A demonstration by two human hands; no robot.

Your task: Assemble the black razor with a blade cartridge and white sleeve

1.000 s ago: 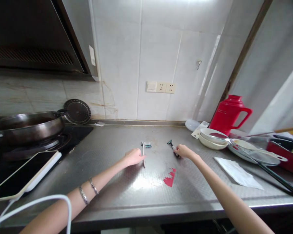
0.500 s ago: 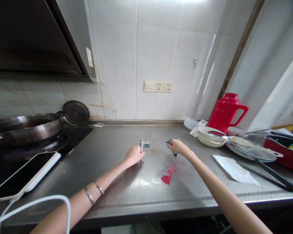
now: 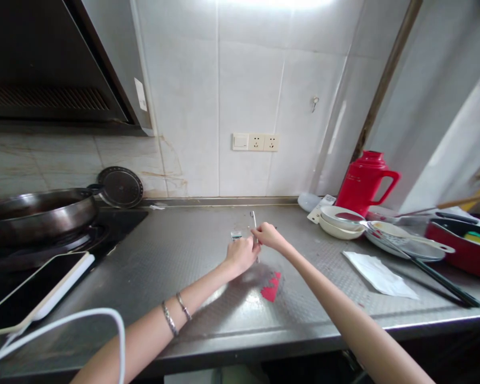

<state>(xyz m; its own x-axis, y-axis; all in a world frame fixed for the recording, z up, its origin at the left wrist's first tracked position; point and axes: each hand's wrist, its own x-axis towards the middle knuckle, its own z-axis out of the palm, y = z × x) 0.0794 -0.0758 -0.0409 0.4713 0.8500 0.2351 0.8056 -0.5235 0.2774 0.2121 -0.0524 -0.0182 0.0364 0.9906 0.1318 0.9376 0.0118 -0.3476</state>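
My left hand (image 3: 242, 256) is closed around a thin whitish stick-like object (image 3: 254, 217), whose upper end rises above the fingers and lower end shows beneath them. Touching or nearly touching it, my right hand (image 3: 267, 236) is pinched at the stick; the small dark item at its fingers is mostly hidden. Just behind my left hand lies a small clear packet (image 3: 236, 234) on the steel counter (image 3: 176, 256). A jagged red paper piece (image 3: 271, 288) lies in front of both hands.
At the left are a pan (image 3: 44, 213) on the stove, a phone (image 3: 36, 293) and a white cable (image 3: 118, 325). To the right stand bowls (image 3: 340, 229), a red thermos (image 3: 364, 181), a white tissue (image 3: 380, 274), dark chopsticks (image 3: 444, 280) and a red pot (image 3: 456, 245).
My left hand has moved right with the whitish stick, and my right hand has moved left to meet it. The dark item at my right fingers is now mostly hidden. The view has shifted slightly.
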